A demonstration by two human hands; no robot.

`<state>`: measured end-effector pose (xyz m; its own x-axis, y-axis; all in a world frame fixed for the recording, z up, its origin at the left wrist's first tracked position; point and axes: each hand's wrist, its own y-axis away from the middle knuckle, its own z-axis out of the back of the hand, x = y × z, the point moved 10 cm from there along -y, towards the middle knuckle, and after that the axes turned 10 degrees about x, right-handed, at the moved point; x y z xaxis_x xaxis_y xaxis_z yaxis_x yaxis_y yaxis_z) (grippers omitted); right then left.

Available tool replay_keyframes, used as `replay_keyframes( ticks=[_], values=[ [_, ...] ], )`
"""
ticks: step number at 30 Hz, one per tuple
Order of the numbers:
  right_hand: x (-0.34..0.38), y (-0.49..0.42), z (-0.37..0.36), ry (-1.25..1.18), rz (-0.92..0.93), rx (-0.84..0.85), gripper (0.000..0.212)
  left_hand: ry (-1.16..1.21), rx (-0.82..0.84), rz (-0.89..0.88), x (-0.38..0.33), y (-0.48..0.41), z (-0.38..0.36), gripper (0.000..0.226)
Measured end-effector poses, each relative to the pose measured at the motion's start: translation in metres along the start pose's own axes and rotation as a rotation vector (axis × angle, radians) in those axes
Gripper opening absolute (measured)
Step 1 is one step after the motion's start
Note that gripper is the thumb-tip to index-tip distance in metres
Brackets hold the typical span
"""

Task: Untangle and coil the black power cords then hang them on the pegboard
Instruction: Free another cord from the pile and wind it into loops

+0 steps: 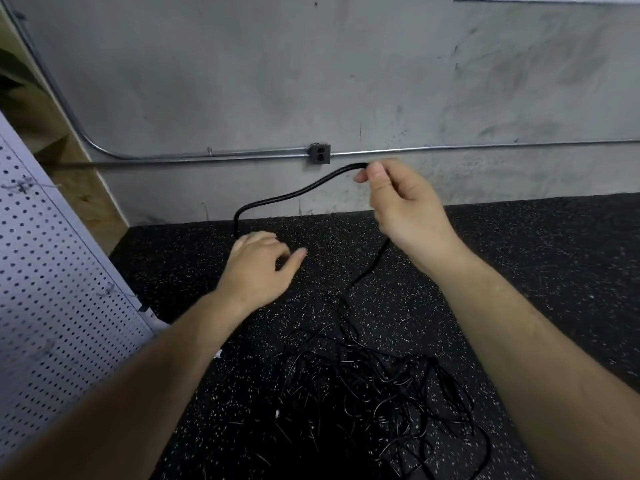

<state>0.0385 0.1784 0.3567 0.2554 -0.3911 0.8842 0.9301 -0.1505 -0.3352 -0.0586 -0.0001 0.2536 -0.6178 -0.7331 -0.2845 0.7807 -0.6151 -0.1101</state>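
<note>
A tangled heap of black power cords [374, 386] lies on the speckled black floor in front of me. My right hand [405, 206] is raised and pinches one black cord [298, 194], which arcs left and down to my left hand [259, 268]. The cord runs behind my left hand's fingers, and the fingers curl loosely around it. From under my right hand the same cord drops down into the heap. A white pegboard [52, 271] leans at the left edge.
A grey concrete wall stands close ahead, with a metal conduit [207, 159] and an outlet box [320, 154] low on it. Wooden boards [79, 181] sit behind the pegboard. The black speckled rubber floor [536, 254] stretches to the right.
</note>
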Motion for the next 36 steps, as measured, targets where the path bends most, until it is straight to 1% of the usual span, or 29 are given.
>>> replay_keyframes(
  ticks=[2, 4, 6, 7, 8, 9, 10, 11, 12, 13, 14, 15, 16, 17, 18, 19, 20, 21, 22, 23, 24, 26, 27, 28, 29, 31, 33, 34, 36],
  values=[
    [-0.004, 0.001, 0.02, 0.306, -0.02, -0.069, 0.024, -0.253, 0.053, -0.076, 0.011, 0.0, -0.005, 0.058],
    [-0.015, 0.002, 0.032, 0.486, -0.074, -0.093, 0.028, -0.422, 0.008, -0.162, 0.016, 0.005, -0.002, 0.049],
    [-0.026, 0.002, 0.037, 0.536, -0.121, -0.097, 0.03, -0.479, -0.174, -0.249, 0.011, 0.014, 0.012, 0.028],
    [-0.03, 0.002, 0.037, 0.516, -0.132, -0.099, 0.029, -0.496, -0.313, -0.296, 0.007, 0.022, 0.024, 0.013],
    [-0.032, 0.002, 0.036, 0.481, -0.133, -0.098, 0.027, -0.499, -0.449, -0.314, 0.005, 0.029, 0.036, 0.009],
    [-0.032, 0.002, 0.034, 0.444, -0.125, -0.099, 0.025, -0.496, -0.575, -0.295, 0.005, 0.037, 0.046, 0.026],
    [-0.031, 0.001, 0.032, 0.409, -0.113, -0.105, 0.024, -0.488, -0.685, -0.248, 0.009, 0.046, 0.058, 0.038],
    [-0.029, 0.001, 0.033, 0.366, -0.1, -0.116, 0.022, -0.478, -0.796, -0.168, 0.013, 0.053, 0.075, 0.04],
    [-0.028, 0.002, 0.034, 0.31, -0.092, -0.128, 0.021, -0.439, -0.869, -0.048, 0.026, 0.056, 0.089, 0.035],
    [-0.026, 0.003, 0.035, 0.234, -0.08, -0.129, 0.019, -0.336, -0.892, 0.134, 0.044, 0.059, 0.104, 0.029],
    [-0.024, 0.003, 0.035, 0.159, -0.064, -0.122, 0.018, -0.183, -0.858, 0.329, 0.072, 0.058, 0.109, 0.031],
    [-0.022, 0.003, 0.035, 0.124, -0.047, -0.115, 0.018, 0.055, -0.767, 0.46, 0.097, 0.053, 0.106, 0.037],
    [-0.019, 0.003, 0.036, 0.147, -0.039, -0.123, 0.018, 0.33, -0.665, 0.539, 0.119, 0.047, 0.095, 0.038],
    [-0.018, 0.003, 0.037, 0.213, -0.043, -0.138, 0.017, 0.597, -0.511, 0.585, 0.13, 0.038, 0.074, 0.036],
    [-0.02, 0.003, 0.039, 0.311, -0.06, -0.161, 0.015, 0.75, -0.299, 0.607, 0.128, 0.03, 0.049, 0.036],
    [-0.022, 0.005, 0.04, 0.438, -0.093, -0.191, 0.01, 0.794, -0.122, 0.579, 0.117, 0.024, 0.029, 0.042],
    [-0.023, 0.009, 0.041, 0.599, -0.119, -0.242, 0.007, 0.821, -0.024, 0.528, 0.104, 0.02, 0.016, 0.044],
    [-0.019, 0.015, 0.039, 0.761, -0.113, -0.301, 0.016, 0.88, 0.017, 0.466, 0.087, 0.015, 0.009, 0.04],
    [-0.014, 0.019, 0.029, 0.879, -0.076, -0.317, 0.024, 0.976, 0.03, 0.388, 0.069, 0.011, 0.006, 0.034],
    [-0.014, 0.021, 0.009, 0.902, -0.046, -0.24, 0.028, 1.093, 0.041, 0.301, 0.049, 0.006, 0.007, 0.027],
    [-0.019, 0.021, -0.02, 0.823, -0.036, -0.069, 0.03, 1.207, 0.06, 0.215, 0.031, 0.001, 0.007, 0.024],
    [-0.046, 0.031, -0.097, 0.581, -0.161, 0.403, 0.044, 1.387, 0.124, 0.077, -0.002, -0.003, 0.007, 0.017],
    [-0.057, 0.04, -0.127, 0.484, -0.235, 0.556, 0.055, 1.436, 0.153, 0.038, -0.014, -0.003, 0.005, 0.014],
    [-0.066, 0.044, -0.144, 0.422, -0.279, 0.608, 0.058, 1.459, 0.165, 0.018, -0.023, -0.001, 0.003, 0.015],
    [-0.071, 0.042, -0.15, 0.387, -0.291, 0.594, 0.048, 1.472, 0.16, 0.005, -0.026, 0.002, 0.003, 0.017],
    [-0.072, 0.033, -0.143, 0.36, -0.296, 0.544, 0.018, 1.476, 0.095, -0.022, -0.026, 0.004, 0.013, 0.019],
    [-0.07, 0.027, -0.136, 0.272, -0.307, 0.546, 0.021, 1.421, 0.034, -0.043, -0.022, 0.005, 0.024, 0.02],
    [-0.066, 0.023, -0.13, 0.201, -0.307, 0.518, 0.021, 1.39, 0.04, -0.036, -0.019, 0.006, 0.023, 0.023],
    [-0.054, 0.012, -0.109, -0.019, -0.291, 0.347, 0.02, 1.328, 0.145, -0.035, -0.019, 0.01, 0.01, 0.04]
  ],
)
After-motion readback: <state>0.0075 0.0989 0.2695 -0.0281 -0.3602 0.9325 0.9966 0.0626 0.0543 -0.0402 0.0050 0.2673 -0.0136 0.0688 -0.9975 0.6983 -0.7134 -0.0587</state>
